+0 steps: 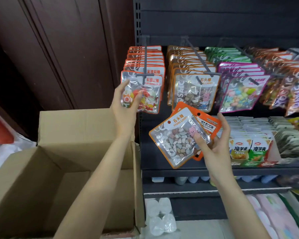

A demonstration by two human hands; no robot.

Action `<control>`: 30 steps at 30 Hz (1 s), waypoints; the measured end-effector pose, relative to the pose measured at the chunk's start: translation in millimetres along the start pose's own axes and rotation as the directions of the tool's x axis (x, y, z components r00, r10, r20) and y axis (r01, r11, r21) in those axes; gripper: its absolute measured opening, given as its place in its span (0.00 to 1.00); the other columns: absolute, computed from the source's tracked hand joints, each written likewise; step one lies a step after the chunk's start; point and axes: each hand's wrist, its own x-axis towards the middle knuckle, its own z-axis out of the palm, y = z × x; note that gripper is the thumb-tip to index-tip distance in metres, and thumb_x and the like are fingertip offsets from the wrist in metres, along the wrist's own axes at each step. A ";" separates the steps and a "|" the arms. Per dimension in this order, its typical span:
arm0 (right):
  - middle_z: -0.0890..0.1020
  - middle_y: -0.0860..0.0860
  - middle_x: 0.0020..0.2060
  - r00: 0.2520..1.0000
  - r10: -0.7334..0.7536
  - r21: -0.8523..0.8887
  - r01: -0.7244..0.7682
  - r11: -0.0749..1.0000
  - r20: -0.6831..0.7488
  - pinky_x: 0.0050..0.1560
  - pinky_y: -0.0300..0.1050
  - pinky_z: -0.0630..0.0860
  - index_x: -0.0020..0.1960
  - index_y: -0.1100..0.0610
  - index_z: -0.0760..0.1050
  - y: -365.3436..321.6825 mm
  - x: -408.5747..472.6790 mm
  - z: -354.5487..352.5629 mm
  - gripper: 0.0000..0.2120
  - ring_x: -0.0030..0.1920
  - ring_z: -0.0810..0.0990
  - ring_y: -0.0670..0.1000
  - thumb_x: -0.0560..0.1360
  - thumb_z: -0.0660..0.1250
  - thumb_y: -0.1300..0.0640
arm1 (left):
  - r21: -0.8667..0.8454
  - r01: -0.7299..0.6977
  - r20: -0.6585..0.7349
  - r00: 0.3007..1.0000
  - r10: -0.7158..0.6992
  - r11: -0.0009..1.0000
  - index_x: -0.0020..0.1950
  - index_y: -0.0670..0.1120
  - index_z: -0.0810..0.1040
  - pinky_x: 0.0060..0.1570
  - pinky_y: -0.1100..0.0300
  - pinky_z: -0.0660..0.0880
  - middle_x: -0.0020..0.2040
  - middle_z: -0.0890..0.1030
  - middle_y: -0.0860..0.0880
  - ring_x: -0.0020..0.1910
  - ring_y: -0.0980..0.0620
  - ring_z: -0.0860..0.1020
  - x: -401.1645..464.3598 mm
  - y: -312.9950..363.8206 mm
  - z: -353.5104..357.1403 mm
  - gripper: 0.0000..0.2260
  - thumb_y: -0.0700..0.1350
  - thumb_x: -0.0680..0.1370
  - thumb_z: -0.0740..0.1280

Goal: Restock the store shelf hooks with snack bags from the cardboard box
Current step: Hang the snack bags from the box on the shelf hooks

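My left hand grips the front jelly-bean bag, a clear pouch with an orange-red border that hangs on the leftmost hook. My right hand holds a stone-candy bag with an orange border, and a second orange bag is stacked behind it, below the row of hanging stone-candy bags. The open cardboard box stands at the lower left, under my left arm.
More hooks to the right carry green, purple and orange bags. A shelf below holds rows of small snack packets. Lower shelves hold plastic-wrapped white goods. A dark wooden wall is at the left.
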 end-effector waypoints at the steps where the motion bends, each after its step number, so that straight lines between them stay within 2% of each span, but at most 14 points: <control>1: 0.74 0.50 0.65 1.000 -0.005 -0.003 0.005 1.000 -0.008 0.62 0.54 0.76 0.70 0.36 0.57 -0.8 -0.3 -0.3 0.33 0.63 0.77 0.46 0.72 0.69 0.52 | 0.077 -0.026 -0.019 0.999 0.028 0.997 0.64 0.50 0.73 0.53 0.67 0.76 0.60 0.75 0.52 0.59 0.57 0.76 7.3 -3.5 4.3 0.18 0.44 0.76 0.72; 4: 0.75 0.51 0.64 0.999 -0.012 -0.005 0.012 1.000 -0.031 0.63 0.55 0.75 0.71 0.38 0.57 -3.6 0.0 0.0 0.34 0.62 0.77 0.46 0.71 0.69 0.52 | 0.263 -0.051 -0.081 0.994 0.075 0.963 0.62 0.56 0.72 0.50 0.69 0.72 0.56 0.70 0.55 0.53 0.61 0.75 25.4 -10.9 16.7 0.19 0.49 0.74 0.73; 8: 0.75 0.51 0.64 0.999 -0.020 -0.002 0.020 1.000 -0.041 0.59 0.48 0.78 0.70 0.38 0.57 -4.5 1.3 0.8 0.33 0.61 0.78 0.45 0.71 0.70 0.52 | 0.375 -0.035 -0.148 0.984 0.097 0.926 0.62 0.51 0.72 0.47 0.61 0.75 0.55 0.67 0.53 0.54 0.51 0.76 30.3 -16.8 28.2 0.21 0.50 0.72 0.74; 13: 0.75 0.49 0.63 0.999 -0.032 0.016 0.033 0.999 -0.038 0.57 0.43 0.78 0.72 0.42 0.56 -3.1 0.4 2.4 0.34 0.60 0.78 0.43 0.71 0.70 0.53 | 0.309 0.002 -0.122 0.992 0.038 0.951 0.61 0.50 0.72 0.59 0.50 0.75 0.59 0.66 0.54 0.61 0.50 0.72 19.4 -22.5 22.7 0.21 0.44 0.71 0.74; 15: 0.75 0.49 0.64 0.999 -0.029 0.023 0.030 0.999 -0.036 0.58 0.44 0.78 0.72 0.41 0.57 -2.5 -0.7 3.6 0.34 0.60 0.78 0.43 0.72 0.70 0.53 | 0.315 0.023 -0.148 0.989 0.025 0.949 0.62 0.49 0.72 0.63 0.51 0.71 0.63 0.69 0.50 0.64 0.51 0.69 9.5 -11.7 16.8 0.20 0.46 0.72 0.73; 17: 0.75 0.49 0.64 0.999 -0.027 0.034 0.028 0.999 -0.035 0.59 0.45 0.78 0.70 0.39 0.57 -1.9 -1.4 4.4 0.33 0.60 0.78 0.43 0.71 0.70 0.53 | 0.269 -0.061 -0.169 0.980 0.109 0.961 0.61 0.48 0.72 0.65 0.54 0.67 0.65 0.71 0.47 0.66 0.53 0.68 -11.1 11.8 8.2 0.17 0.48 0.74 0.70; 18: 0.75 0.49 0.64 0.999 -0.024 0.035 0.026 0.999 -0.037 0.59 0.45 0.78 0.70 0.39 0.57 -1.7 -1.5 4.8 0.33 0.60 0.78 0.43 0.71 0.70 0.53 | 0.224 -0.138 -0.096 0.982 0.163 0.965 0.61 0.48 0.71 0.65 0.56 0.66 0.64 0.71 0.47 0.66 0.53 0.68 -26.1 25.8 3.9 0.16 0.48 0.75 0.69; 19: 0.74 0.49 0.64 0.999 -0.027 0.031 0.028 0.999 -0.038 0.59 0.45 0.78 0.70 0.39 0.57 -2.4 -1.8 5.2 0.33 0.60 0.78 0.42 0.71 0.70 0.53 | 0.186 -0.209 0.060 0.978 0.201 0.960 0.63 0.49 0.71 0.66 0.57 0.66 0.64 0.71 0.49 0.67 0.54 0.68 -42.6 38.9 -0.4 0.18 0.48 0.75 0.70; 20: 0.74 0.49 0.64 0.999 -0.034 0.024 0.035 0.999 -0.040 0.59 0.46 0.78 0.70 0.39 0.57 -3.1 -2.0 6.0 0.33 0.60 0.78 0.43 0.72 0.70 0.53 | 0.199 -0.260 0.282 0.939 0.199 0.945 0.66 0.51 0.69 0.67 0.55 0.65 0.66 0.70 0.51 0.68 0.54 0.67 -58.5 50.5 -3.8 0.22 0.51 0.74 0.70; 22: 0.74 0.49 0.65 0.998 -0.048 0.016 0.049 0.999 -0.040 0.59 0.47 0.77 0.72 0.41 0.55 -4.1 -2.7 8.3 0.35 0.61 0.77 0.43 0.73 0.70 0.55 | 0.377 -0.372 0.660 0.750 0.035 0.848 0.74 0.59 0.59 0.72 0.46 0.58 0.75 0.59 0.55 0.76 0.52 0.54 -83.2 60.1 -5.0 0.37 0.62 0.69 0.70; 23: 0.74 0.49 0.64 0.998 -0.042 0.025 0.043 0.999 -0.042 0.59 0.46 0.77 0.73 0.42 0.54 -4.1 -3.3 9.5 0.36 0.61 0.77 0.43 0.74 0.70 0.57 | 0.468 -0.433 0.732 0.679 -0.063 0.770 0.76 0.62 0.52 0.73 0.40 0.54 0.77 0.51 0.56 0.78 0.52 0.45 -92.8 57.4 -3.1 0.43 0.66 0.67 0.69; 24: 0.75 0.47 0.63 0.999 -0.026 0.046 0.028 0.999 -0.044 0.58 0.44 0.78 0.74 0.43 0.53 -4.5 -4.0 10.7 0.37 0.60 0.78 0.42 0.74 0.70 0.59 | 0.527 -0.467 0.748 0.651 -0.128 0.710 0.76 0.63 0.46 0.72 0.36 0.50 0.78 0.44 0.57 0.77 0.52 0.39 -100.5 53.4 -0.5 0.47 0.68 0.66 0.69; 26: 0.78 0.43 0.59 0.999 0.019 0.102 -0.016 0.995 -0.028 0.55 0.41 0.78 0.74 0.46 0.55 -7.2 -5.2 13.9 0.36 0.59 0.78 0.40 0.74 0.71 0.61 | 0.563 -0.423 0.723 0.668 -0.176 0.710 0.76 0.65 0.41 0.72 0.33 0.47 0.78 0.38 0.57 0.76 0.53 0.33 -109.4 47.2 4.7 0.49 0.67 0.66 0.70; 30: 0.82 0.48 0.56 0.994 0.096 0.198 -0.103 0.975 0.044 0.53 0.46 0.80 0.70 0.52 0.66 -10.5 -8.5 18.1 0.29 0.58 0.81 0.49 0.72 0.72 0.59 | 0.545 -0.327 0.661 0.734 -0.155 0.772 0.74 0.67 0.41 0.71 0.32 0.48 0.79 0.43 0.57 0.77 0.53 0.36 -117.6 44.4 10.8 0.42 0.67 0.67 0.63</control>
